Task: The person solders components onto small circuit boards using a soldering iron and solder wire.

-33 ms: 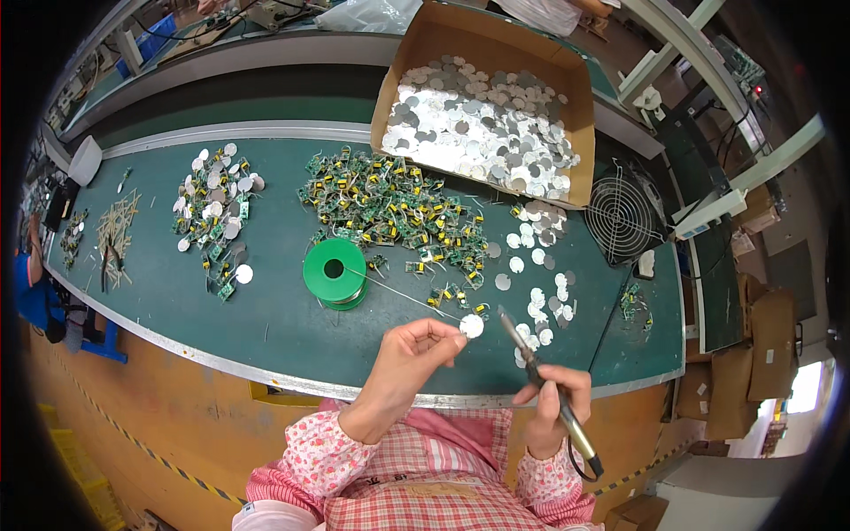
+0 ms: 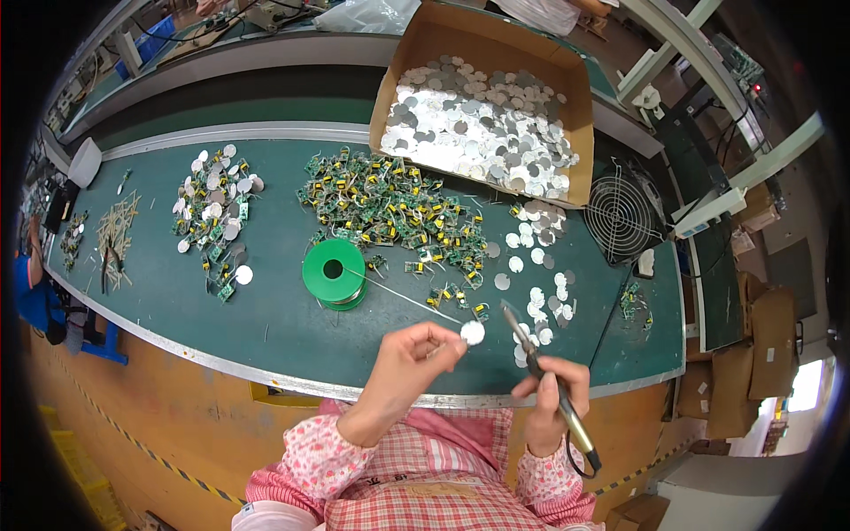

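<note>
My left hand (image 2: 409,365) is closed in a pinch at the edge of a small round white metal disc (image 2: 473,333), held above the front of the bench. A thin solder wire (image 2: 403,296) runs from a green spool (image 2: 333,273) toward those fingertips; its end is hard to make out. In my closed right hand (image 2: 558,403) is a soldering iron (image 2: 532,363), its tip pointing up and left, apart from the disc. Just beyond the disc lie a few small circuit boards (image 2: 452,295) with yellow parts. Loose discs (image 2: 537,305) lie behind the iron.
A big pile of circuit boards (image 2: 390,203) covers the bench's middle. Behind it stands a cardboard box (image 2: 386,111) of discs. Boards with discs (image 2: 215,199) lie left, near pliers (image 2: 108,261). A round fan grille (image 2: 622,217) stands at right.
The soldering iron's tip has shifted slightly to the right. The disc in my left hand has moved very slightly nearer to me, and the wire with it.
</note>
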Action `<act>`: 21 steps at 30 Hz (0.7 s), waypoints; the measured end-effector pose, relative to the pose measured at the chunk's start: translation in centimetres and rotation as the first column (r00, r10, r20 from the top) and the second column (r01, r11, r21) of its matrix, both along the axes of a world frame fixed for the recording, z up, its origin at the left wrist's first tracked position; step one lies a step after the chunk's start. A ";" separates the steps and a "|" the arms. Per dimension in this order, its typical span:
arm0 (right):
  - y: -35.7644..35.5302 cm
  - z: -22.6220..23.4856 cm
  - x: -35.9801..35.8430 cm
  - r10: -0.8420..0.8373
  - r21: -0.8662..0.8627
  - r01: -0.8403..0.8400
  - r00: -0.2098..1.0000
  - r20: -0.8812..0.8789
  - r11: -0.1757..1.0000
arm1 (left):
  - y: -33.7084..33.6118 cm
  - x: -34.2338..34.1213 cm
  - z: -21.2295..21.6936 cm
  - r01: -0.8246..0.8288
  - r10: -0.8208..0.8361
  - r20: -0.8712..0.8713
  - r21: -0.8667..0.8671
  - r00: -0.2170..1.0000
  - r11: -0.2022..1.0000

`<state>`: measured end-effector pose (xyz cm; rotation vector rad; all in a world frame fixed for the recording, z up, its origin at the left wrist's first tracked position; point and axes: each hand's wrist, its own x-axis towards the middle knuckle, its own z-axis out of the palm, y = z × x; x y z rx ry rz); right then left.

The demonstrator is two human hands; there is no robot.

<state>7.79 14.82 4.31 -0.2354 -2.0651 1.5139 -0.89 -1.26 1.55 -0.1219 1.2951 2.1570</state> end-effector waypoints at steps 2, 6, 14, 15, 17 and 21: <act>0.4 -0.8 -1.0 -0.023 0.054 0.017 0.994 0.111 0.998 | -0.9 1.1 0.4 -0.075 -0.071 -0.458 -0.292 0.886 0.953; 1.7 -3.5 -2.9 -0.062 0.391 0.021 0.994 0.093 0.920 | -5.6 1.4 4.2 -0.479 -0.089 -0.788 -0.456 0.610 0.751; 0.4 -4.5 -6.1 -0.090 0.535 0.006 0.987 0.131 0.845 | -13.5 -3.5 3.3 -0.915 -0.206 -0.895 -0.403 0.397 -0.012; 0.4 -4.7 -6.3 -0.060 0.505 -0.022 0.988 0.145 0.863 | -13.4 -3.4 3.2 -0.927 -0.264 -0.891 -0.371 0.370 -0.051; 0.0 -4.6 -6.5 -0.009 0.467 -0.076 0.984 0.175 0.881 | -11.7 -1.6 3.3 -0.894 -0.200 -0.895 -0.428 0.398 0.133; -0.1 -4.9 -6.0 0.003 0.324 -0.055 0.987 0.161 0.944 | -5.5 1.6 1.9 -0.503 -0.174 -0.757 -0.568 0.631 0.651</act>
